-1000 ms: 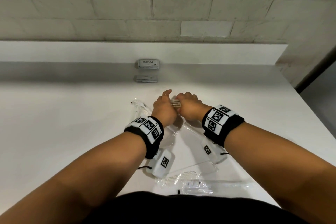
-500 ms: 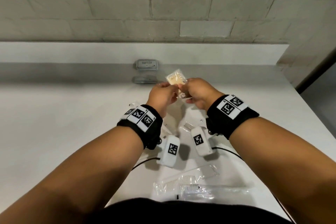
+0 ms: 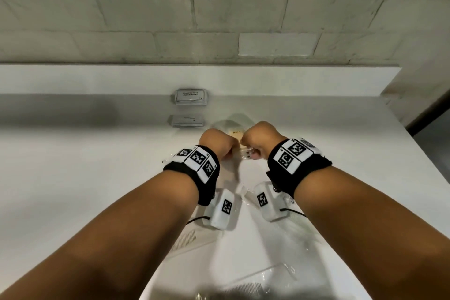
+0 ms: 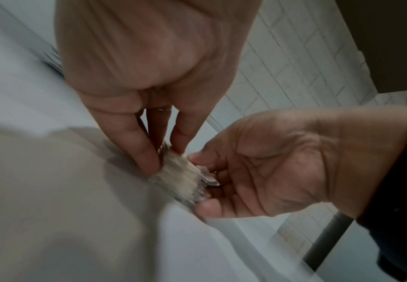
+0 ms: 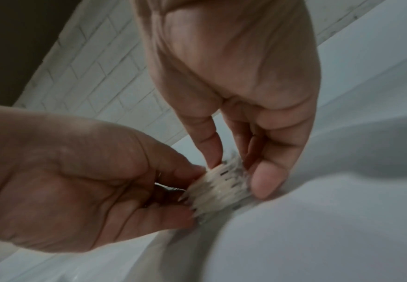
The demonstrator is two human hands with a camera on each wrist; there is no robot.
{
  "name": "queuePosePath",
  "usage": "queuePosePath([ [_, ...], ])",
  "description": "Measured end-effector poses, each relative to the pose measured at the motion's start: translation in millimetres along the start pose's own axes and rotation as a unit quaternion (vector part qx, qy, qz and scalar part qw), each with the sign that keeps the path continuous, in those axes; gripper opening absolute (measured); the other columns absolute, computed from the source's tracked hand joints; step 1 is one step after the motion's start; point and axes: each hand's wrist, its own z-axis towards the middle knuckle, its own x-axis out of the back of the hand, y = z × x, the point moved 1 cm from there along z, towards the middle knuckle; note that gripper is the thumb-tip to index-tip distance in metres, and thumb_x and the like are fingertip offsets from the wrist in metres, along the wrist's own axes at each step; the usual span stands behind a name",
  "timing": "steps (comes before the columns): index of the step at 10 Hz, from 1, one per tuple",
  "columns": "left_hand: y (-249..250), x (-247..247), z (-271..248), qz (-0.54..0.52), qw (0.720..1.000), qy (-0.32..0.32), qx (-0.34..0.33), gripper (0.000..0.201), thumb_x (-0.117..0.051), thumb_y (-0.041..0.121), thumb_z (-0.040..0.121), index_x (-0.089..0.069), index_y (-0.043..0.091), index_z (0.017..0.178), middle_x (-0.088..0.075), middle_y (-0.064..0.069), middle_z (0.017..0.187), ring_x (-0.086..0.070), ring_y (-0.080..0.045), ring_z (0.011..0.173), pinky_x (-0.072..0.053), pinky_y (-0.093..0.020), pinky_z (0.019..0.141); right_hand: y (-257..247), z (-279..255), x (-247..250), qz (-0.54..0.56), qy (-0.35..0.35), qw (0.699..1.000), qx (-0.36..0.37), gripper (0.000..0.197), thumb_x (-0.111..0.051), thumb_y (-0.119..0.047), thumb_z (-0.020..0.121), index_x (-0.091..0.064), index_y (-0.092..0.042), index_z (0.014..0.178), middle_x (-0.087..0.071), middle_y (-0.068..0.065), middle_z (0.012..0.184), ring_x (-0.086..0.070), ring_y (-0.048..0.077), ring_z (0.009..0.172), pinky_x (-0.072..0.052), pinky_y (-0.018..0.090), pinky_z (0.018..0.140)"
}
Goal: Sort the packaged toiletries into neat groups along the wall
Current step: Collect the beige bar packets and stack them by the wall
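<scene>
Fingertips of my left hand [image 3: 215, 142] and right hand [image 3: 259, 140] pinch the soap packets [image 4: 183, 176] together, squaring them just right of the shampoo sachets [image 3: 191, 96].

black wristbands [image 3: 204, 173], checkered markers, bare forearms

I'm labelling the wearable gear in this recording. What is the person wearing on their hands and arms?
Both forearms are bare, with no sleeves in view. Each wrist carries a black fabric band faced with white square tiles printed with black coded markers: left band, right band. Under each wrist hangs a small white box bearing one such marker, with a thin black cable. The left hand wears a thin ring.
</scene>
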Motion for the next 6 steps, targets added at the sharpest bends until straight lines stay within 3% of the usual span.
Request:
queuePosePath([
  [1,8,-1,20,0.016,1.000,0.014,-0.012,0.030,-0.066,0.012,0.083,-0.065,-0.005,0.107,-0.069,-0.019,0.107,-0.067,-0.024,0.082,-0.060,-0.034,0.078,-13,14,6,0.014,-0.010,1.000,-0.010,0.037,-0.054,-0.006,0.090,-0.055,0.001,0.127,-0.059,0.020,0.128,-0.062,0.031,0.114,-0.055,0.035,0.085],
  [2,22,0,41,0.050,0.998,0.023,-0.031,0.035,-0.060,0.013,0.087,-0.063,-0.005,0.117,-0.067,-0.019,0.113,-0.069,-0.028,0.098,-0.059,-0.036,0.081,-25,33,12,0.039,-0.008,0.999,-0.007,0.035,-0.054,-0.007,0.091,-0.056,0.001,0.125,-0.060,0.019,0.127,-0.062,0.030,0.113,-0.055,0.033,0.083],
  [3,40,0,65,0.120,0.990,0.035,-0.061,0.033,-0.052,0.014,0.092,-0.062,-0.004,0.117,-0.066,-0.021,0.117,-0.065,-0.033,0.106,-0.056,-0.040,0.088,-38,50,18,0.127,0.049,0.990,-0.033,0.033,-0.052,-0.014,0.094,-0.059,0.000,0.123,-0.060,0.016,0.127,-0.060,0.028,0.116,-0.051,0.031,0.093],
  [4,53,3,80,0.184,0.977,0.051,-0.091,0.030,-0.048,0.015,0.094,-0.065,-0.003,0.111,-0.067,-0.021,0.114,-0.063,-0.034,0.106,-0.053,-0.038,0.090,-51,78,19,-0.077,0.072,0.994,0.031,0.026,-0.045,-0.025,0.096,-0.067,-0.012,0.093,-0.068,0.007,0.096,-0.062,0.021,0.102,-0.046,0.024,0.078],
  [5,63,5,97,0.241,0.961,0.073,-0.116,0.029,-0.048,0.015,0.093,-0.069,0.000,0.107,-0.068,-0.019,0.113,-0.061,-0.034,0.107,-0.049,-0.037,0.090,-58,99,19,-0.015,0.071,0.997,-0.010,0.030,-0.048,-0.023,0.094,-0.051,-0.019,0.065,-0.065,0.002,0.064,-0.067,0.009,0.078,-0.047,0.021,0.062],
  [6,71,7,112,0.274,0.952,0.070,-0.114,0.029,-0.047,0.013,0.094,-0.067,0.002,0.111,-0.068,-0.018,0.114,-0.062,-0.033,0.108,-0.050,-0.037,0.092,-67,111,19,-0.075,0.080,0.993,0.046,0.026,-0.041,-0.026,0.098,-0.063,-0.017,0.088,-0.070,0.006,0.106,-0.065,0.021,0.105,-0.043,0.026,0.077],
])
